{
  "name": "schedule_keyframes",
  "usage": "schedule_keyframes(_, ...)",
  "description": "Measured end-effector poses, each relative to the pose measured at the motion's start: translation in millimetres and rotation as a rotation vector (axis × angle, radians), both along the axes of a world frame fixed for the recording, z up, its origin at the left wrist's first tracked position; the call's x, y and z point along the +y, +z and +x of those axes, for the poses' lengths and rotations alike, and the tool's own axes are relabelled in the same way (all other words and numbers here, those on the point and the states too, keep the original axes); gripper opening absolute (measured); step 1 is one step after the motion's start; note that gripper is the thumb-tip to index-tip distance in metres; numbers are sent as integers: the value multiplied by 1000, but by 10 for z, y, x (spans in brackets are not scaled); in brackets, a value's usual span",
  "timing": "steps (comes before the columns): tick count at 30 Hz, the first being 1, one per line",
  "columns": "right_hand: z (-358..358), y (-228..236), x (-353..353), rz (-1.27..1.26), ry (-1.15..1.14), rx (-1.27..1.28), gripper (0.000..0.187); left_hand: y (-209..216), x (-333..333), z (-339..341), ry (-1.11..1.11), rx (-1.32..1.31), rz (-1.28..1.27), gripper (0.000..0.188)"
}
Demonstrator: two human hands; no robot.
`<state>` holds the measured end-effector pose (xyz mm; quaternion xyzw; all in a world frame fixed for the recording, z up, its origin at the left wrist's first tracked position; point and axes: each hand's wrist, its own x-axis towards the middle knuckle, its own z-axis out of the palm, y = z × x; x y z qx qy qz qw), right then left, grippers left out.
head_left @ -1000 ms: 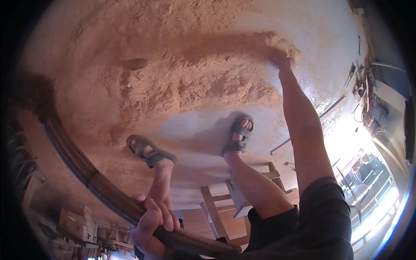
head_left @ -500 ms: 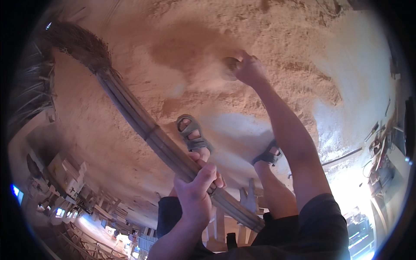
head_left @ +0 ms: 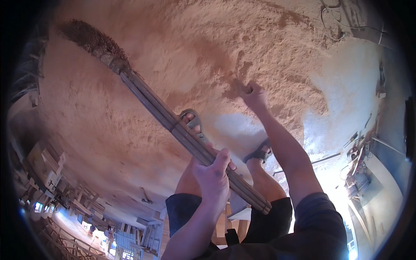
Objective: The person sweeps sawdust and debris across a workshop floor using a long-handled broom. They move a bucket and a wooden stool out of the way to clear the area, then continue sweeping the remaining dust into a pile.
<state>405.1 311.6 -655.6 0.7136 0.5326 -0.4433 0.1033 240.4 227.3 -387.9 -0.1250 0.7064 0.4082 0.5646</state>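
My left hand (head_left: 213,173) is wrapped round the handle of a long broom (head_left: 173,121). The handle is a bundle of slender poles bound together, slanting from my thigh up to the far left. At its far end the dark, bushy bristles (head_left: 89,37) are over the dusty floor. My right hand (head_left: 254,96) reaches forward, low over a spread of tan sawdust-like material (head_left: 277,56). Its fingers are closed by a blurred brownish thing (head_left: 237,85), whose kind I cannot make out.
My sandalled feet (head_left: 260,152) stand on the floor, one partly behind the broom handle. A bent cable (head_left: 331,21) lies at the far right. Tools and cords (head_left: 357,151) are at the right edge. Stacked wooden pieces (head_left: 82,199) fill the lower left.
My right hand has drawn back toward me; the round thing at its fingers earlier is now blurred. My left hand and the broom have shifted right in the picture.
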Motion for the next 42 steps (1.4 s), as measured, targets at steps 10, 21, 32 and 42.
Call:
schedule_keyframes(10,-485,-811,0,137,389,22,45,-18,128,34,-50,-86,31,34)
schedule_keyframes(21,-65,123,-399,-8,-117,235,24,8,37,-336,134,117,-9,25)
schedule_keyframes(32,-2653,7,541,366,444,370,25,-16,-182,-891,448,6,-144,32)
schedule_keyframes(42,-2671,-32,-149,447,371,301,14,2,-229,-1038,312,127,-132,24)
